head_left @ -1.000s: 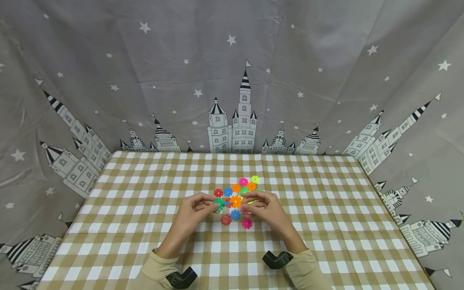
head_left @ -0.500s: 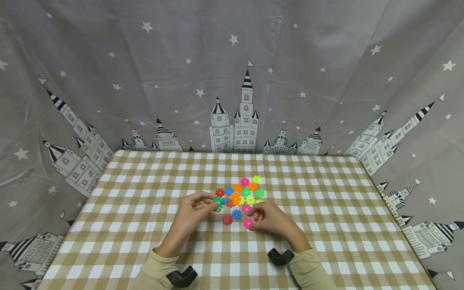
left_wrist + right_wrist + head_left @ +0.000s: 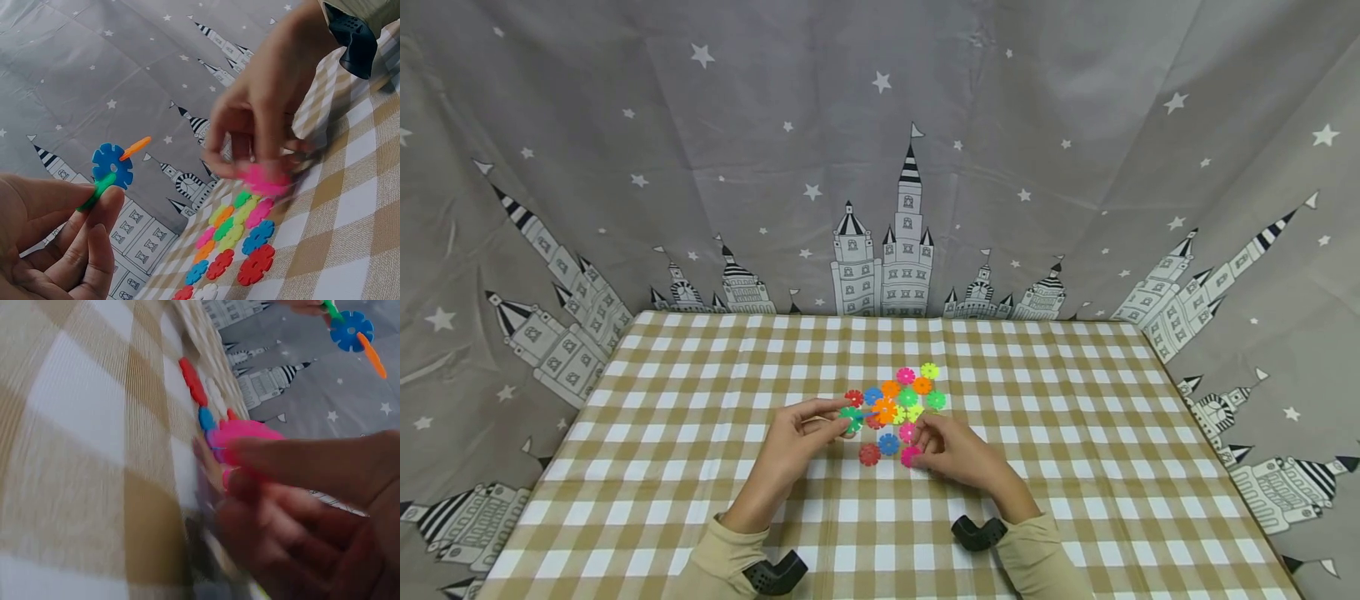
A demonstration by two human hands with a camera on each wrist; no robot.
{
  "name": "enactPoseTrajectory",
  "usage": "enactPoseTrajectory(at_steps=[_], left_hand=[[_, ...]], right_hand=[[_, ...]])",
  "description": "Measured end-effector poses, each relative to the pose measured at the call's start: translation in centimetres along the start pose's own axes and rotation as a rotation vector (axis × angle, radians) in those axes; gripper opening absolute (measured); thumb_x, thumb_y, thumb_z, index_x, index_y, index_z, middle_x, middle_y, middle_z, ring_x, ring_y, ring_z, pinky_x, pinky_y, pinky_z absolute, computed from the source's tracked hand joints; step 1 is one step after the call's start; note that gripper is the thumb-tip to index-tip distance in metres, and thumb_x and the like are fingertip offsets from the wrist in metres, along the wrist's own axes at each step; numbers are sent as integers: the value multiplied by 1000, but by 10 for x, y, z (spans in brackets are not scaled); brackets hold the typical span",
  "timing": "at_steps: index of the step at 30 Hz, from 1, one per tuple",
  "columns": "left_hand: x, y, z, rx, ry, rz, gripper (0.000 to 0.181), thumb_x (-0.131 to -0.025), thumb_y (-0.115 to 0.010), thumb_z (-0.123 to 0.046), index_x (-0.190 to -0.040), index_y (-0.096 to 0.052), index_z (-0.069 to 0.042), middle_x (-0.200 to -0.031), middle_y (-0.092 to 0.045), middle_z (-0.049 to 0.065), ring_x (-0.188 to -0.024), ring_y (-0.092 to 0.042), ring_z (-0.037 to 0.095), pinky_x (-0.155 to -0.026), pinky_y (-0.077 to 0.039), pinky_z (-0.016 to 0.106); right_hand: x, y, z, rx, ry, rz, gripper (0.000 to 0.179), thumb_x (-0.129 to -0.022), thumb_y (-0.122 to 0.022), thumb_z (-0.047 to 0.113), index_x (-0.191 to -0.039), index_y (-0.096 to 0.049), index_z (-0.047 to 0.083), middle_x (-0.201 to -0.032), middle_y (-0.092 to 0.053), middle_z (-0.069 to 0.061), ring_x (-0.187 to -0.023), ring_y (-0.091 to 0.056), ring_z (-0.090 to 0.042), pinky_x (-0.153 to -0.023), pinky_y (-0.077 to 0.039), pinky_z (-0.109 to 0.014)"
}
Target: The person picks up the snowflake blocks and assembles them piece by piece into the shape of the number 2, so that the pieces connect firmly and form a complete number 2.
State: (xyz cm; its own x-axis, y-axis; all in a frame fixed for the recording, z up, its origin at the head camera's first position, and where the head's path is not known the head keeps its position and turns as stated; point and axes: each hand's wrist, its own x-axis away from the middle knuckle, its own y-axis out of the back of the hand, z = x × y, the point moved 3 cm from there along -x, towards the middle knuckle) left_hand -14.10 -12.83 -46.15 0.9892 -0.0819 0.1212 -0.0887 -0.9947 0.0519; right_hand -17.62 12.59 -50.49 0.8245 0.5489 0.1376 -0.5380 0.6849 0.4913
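In the head view my left hand [image 3: 805,433] pinches a green notched plastic disc [image 3: 852,419] between thumb and fingers. Slotted into it is a blue disc [image 3: 107,161], which bears an orange disc [image 3: 136,147] on its far side; the three form a short chain held up off the table. My right hand [image 3: 962,450] pinches a pink disc [image 3: 247,437] by its edge, at the near side of the loose discs. In the left wrist view that pink disc is raised slightly above the cloth, tilted and blurred. The right fingertips partly cover it.
Several loose notched discs lie flat behind and between the hands, among them a red one [image 3: 869,454], a blue one [image 3: 888,444] and a yellow one [image 3: 929,371]. A checked cloth [image 3: 700,467] covers the table. A grey castle-print curtain [image 3: 760,208] hangs behind.
My right hand has left the orange end of the chain, moved down and right to the near pink disc, and taken hold of it. My left hand keeps the chain nearly still.
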Motion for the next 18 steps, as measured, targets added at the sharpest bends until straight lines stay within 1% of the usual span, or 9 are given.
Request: enactPoseTrajectory(at_steps=[3, 5, 8, 10, 14, 18], left_hand=[[0, 0, 1, -6, -8, -3, 33, -94, -76, -14, -123, -71, 2, -99, -70, 16, -84, -76, 15, -86, -61, 33], [-1, -1, 2, -2, -10, 4, 31, -95, -76, -13, -121, -71, 2, -99, -71, 16, -85, -76, 17, -86, -61, 34], [-1, -4, 3, 1, -3, 21, 30, -95, -75, -12, -120, -71, 2, -99, -70, 14, -86, -76, 17, -86, -61, 34], [-2, -7, 5, 3, 10, 33, 30, -94, -75, -12, -120, -70, 3, -98, -68, 11, -86, -76, 17, -84, -61, 33], [-3, -11, 6, 7, 24, 67, 34, -94, -75, -11, -122, -68, 7, -100, -67, 12, -87, -76, 20, -83, -62, 34], [-2, -12, 7, -5, 24, 105, 37, -94, -76, -13, -123, -66, 9, -105, -69, 15, -90, -76, 23, -85, -62, 36]], right_hand=[[2, 1, 6, -146, 33, -49, 19, -100, -67, 11, -118, -61, 7, -88, -69, -17, -67, -65, -20, -59, -60, -31], [3, 1, 11, -234, 58, -67, 22, -105, -60, 13, -125, -62, 5, -96, -70, -24, -69, -68, -22, -61, -63, -37], [4, 2, 16, -325, 89, -77, 26, -107, -56, 16, -125, -64, -1, -106, -69, -31, -72, -70, -18, -64, -64, -39], [4, 2, 19, -367, 105, -80, 29, -107, -57, 18, -123, -65, -5, -108, -68, -35, -71, -71, -14, -65, -64, -39], [3, -1, 21, -425, 115, -94, 28, -106, -60, 18, -116, -68, -7, -95, -67, -39, -63, -70, -11, -63, -64, -41], [2, -4, 23, -438, 114, -96, 29, -105, -62, 18, -110, -69, -10, -84, -66, -38, -58, -68, -10, -60, -63, -39]])
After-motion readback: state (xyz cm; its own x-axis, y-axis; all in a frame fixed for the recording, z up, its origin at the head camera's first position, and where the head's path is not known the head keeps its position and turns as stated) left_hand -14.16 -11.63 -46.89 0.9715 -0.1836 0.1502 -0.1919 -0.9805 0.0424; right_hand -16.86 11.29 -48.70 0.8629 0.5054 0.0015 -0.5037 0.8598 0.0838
